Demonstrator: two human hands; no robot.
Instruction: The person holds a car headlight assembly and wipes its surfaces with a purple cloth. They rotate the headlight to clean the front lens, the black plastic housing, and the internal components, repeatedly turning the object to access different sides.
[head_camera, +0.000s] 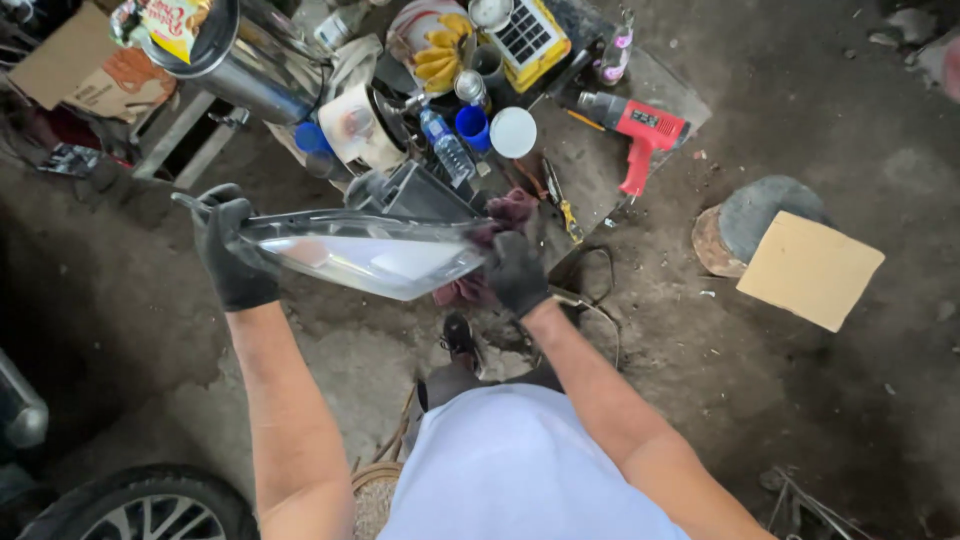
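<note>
Clear plastic fronted the car headlight (375, 250), held level above the concrete floor (780, 400). The left hand (235, 255), black-gloved, closed its grip on one end; the right hand (515, 272) pressed a maroon rag (505, 215) against the other end. A red heat gun (640, 130) lay beyond.

The headlight (375, 255) has a glossy, clear plastic lens and a matt black plastic housing behind it, and both hands wear matt black gloves, the left hand (235, 255) and the right hand (517, 272), which presses a dull maroon cloth rag (505, 215) to the lens. The floor (800, 400) is rough, stained grey concrete. The heat gun (640, 135) is smooth red plastic, the steel pot (250, 70) shiny metal, and the cardboard sheet (810, 270) plain matt brown.
</note>
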